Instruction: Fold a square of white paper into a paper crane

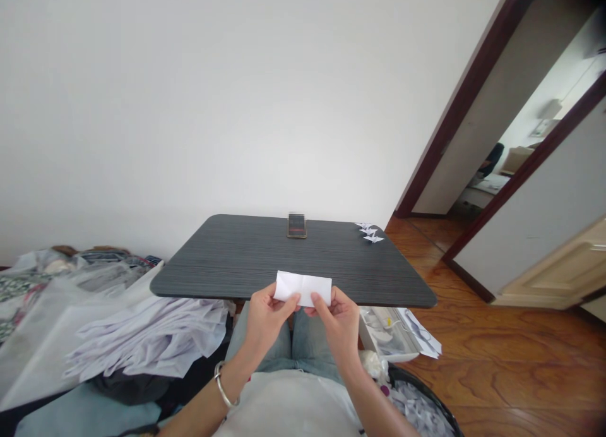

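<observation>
Left of the surface (pixel 227 254) lay one heap of pale fabric (pixel 146 336), layers too overlapped to count. At the surface's near edge was the left hand (pixel 267 314), its grip pinching one end of the white paper (pixel 303 287); one piece in hand, held over that edge, contact with the top not certain. One phone (pixel 297 225) sat at the surface's far edge, near its middle. The right hand (pixel 338 314), also by the near edge, had its grip pinching the paper's other end. On the surface's far right corner: three folded paper figures (pixel 373 239), apparently finished. The held piece was a flat, creased strip, so judged at an early stage, most shaping seemingly undone; folds left, not countable. Below the surface's near right corner stood one white box (pixel 402 357), contents uncounted.
</observation>
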Tool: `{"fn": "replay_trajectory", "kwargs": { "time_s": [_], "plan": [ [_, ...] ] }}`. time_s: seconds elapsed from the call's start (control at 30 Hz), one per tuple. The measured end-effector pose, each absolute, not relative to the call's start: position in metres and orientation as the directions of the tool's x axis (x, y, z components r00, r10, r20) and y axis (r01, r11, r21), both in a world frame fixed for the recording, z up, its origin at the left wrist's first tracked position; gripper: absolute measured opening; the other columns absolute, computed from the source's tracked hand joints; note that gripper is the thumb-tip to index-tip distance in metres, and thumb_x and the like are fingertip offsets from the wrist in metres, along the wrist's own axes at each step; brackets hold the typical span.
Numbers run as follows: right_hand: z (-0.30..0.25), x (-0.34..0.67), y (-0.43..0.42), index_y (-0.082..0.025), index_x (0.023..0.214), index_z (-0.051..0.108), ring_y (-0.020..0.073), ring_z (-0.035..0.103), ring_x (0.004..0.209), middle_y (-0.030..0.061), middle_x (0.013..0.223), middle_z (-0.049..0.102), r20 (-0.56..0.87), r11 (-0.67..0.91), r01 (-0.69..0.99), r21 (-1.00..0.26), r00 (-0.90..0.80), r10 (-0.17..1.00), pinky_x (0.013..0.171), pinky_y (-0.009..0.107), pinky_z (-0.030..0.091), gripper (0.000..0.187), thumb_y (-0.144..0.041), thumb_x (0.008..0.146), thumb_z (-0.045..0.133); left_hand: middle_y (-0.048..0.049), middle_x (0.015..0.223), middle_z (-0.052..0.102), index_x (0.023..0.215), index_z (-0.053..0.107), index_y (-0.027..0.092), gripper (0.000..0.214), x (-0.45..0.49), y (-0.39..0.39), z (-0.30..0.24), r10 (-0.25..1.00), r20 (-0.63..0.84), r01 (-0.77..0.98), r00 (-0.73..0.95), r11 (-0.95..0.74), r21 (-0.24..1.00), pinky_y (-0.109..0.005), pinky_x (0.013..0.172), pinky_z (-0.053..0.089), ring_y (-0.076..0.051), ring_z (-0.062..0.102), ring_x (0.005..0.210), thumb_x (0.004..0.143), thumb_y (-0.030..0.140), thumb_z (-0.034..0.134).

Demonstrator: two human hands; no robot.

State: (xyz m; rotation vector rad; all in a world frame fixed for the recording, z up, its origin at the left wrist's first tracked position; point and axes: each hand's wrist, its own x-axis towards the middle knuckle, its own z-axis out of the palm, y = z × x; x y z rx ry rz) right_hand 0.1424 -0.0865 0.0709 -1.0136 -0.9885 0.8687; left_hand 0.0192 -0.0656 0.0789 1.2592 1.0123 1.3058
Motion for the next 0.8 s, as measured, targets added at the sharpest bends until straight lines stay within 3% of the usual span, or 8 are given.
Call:
{"fn": "replay_trajectory", "kwargs": {
  "time_s": [0.5, 0.8],
  "plan": [
    [0.0709, 0.1427, -0.0856, -0.016, 0.060, 0.056, 0.0135, 0.058, 0.047, -0.0018, 0.050, 0.060, 0.261, 0.309, -0.111, -0.945, 0.319, 0.911, 0.048, 0.023, 0.048, 0.027, -0.037, 0.074, 0.066, -0.0020, 0.067, 0.067, 0.077, 0.064, 0.011, 0.021, 0.0173, -0.0619, 0.0774, 0.980, 0.140, -0.114, 0.139, -0.125, 0.986, -0.023, 0.060, 0.049, -0.013, 0.059, 0.059, 0.068, 0.029, 0.068],
    [0.0721, 0.1401, -0.0869, -0.015, 0.062, 0.057, 0.0130, 0.058, 0.046, -0.0010, 0.050, 0.061, 0.270, 0.323, -0.124, -0.938, 0.322, 0.908, 0.047, 0.023, 0.049, 0.025, -0.035, 0.075, 0.065, -0.0024, 0.065, 0.068, 0.074, 0.064, 0.011, 0.018, 0.0211, -0.0630, 0.0789, 0.987, 0.142, -0.113, 0.071, -0.134, 0.985, -0.023, 0.057, 0.049, -0.014, 0.060, 0.056, 0.067, 0.027, 0.068]
  ]
}}
